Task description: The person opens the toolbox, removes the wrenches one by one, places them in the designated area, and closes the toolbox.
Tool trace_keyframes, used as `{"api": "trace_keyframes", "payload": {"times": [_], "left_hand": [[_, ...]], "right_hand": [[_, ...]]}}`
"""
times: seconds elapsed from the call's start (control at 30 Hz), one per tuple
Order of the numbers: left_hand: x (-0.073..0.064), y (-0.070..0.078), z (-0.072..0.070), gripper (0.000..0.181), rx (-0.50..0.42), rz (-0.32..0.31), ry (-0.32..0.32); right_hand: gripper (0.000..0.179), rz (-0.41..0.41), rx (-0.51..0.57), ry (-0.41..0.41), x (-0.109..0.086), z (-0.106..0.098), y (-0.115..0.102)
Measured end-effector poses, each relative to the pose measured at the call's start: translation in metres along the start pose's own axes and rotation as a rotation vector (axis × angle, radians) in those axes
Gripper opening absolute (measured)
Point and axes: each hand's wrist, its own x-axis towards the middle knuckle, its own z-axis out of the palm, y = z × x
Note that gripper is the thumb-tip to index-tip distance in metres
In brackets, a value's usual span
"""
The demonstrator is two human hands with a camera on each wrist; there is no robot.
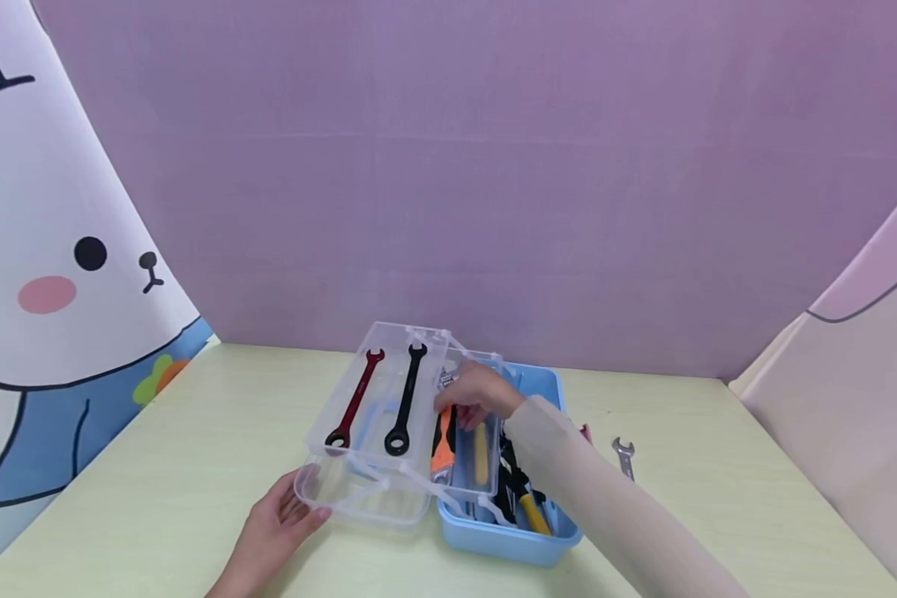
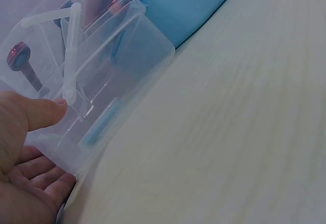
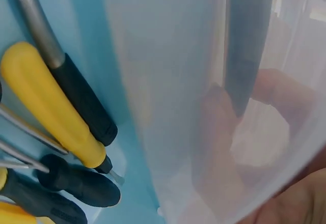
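Observation:
My right hand reaches down into the middle clear tray, its fingers on an adjustable wrench with an orange-and-black handle. Through the cloudy plastic in the right wrist view, fingertips pinch a dark strip of that handle. Beside it in this tray lies a yellow handle. My left hand rests at the left end of the lower clear tray, thumb in front and loosely extended fingers against its corner. Over that, the upper tray carries a red wrench and a black wrench.
Under the fold-out trays stands a light blue toolbox. Screwdrivers with yellow and black handles lie in it. A small silver wrench is on the table at the right. Purple cloth rises behind.

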Motion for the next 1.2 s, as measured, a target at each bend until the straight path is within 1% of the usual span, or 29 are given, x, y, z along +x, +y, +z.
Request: {"api": "trace_keyframes", "payload": {"times": [0.23, 0.43, 0.53, 0.7, 0.87, 1.07, 1.2], "left_hand": [[0.004, -0.002, 0.0, 0.062, 0.017, -0.005, 0.003], [0.006, -0.003, -0.002, 0.063, 0.023, -0.035, -0.006], [0.008, -0.004, -0.003, 0.065, 0.031, -0.048, -0.01], [0.01, -0.006, -0.002, 0.066, 0.05, -0.053, -0.019], [0.011, -0.007, -0.002, 0.065, 0.053, -0.053, -0.023], [0.013, -0.008, -0.003, 0.067, 0.05, -0.053, -0.026], [0.012, -0.009, -0.002, 0.067, 0.023, -0.059, -0.026]], "right_hand": [[0.018, -0.001, 0.026, -0.045, 0.006, 0.0, 0.007], [0.011, -0.053, 0.079, -0.035, 0.003, 0.001, 0.011], [0.01, -0.07, 0.103, -0.03, 0.002, 0.0, 0.013], [0.01, -0.057, 0.129, -0.036, 0.002, -0.002, 0.016], [0.013, -0.063, 0.127, -0.047, 0.004, -0.002, 0.018], [0.013, -0.089, 0.126, -0.068, 0.006, -0.002, 0.018], [0.012, -0.082, 0.111, -0.072, 0.005, -0.002, 0.017]]}}
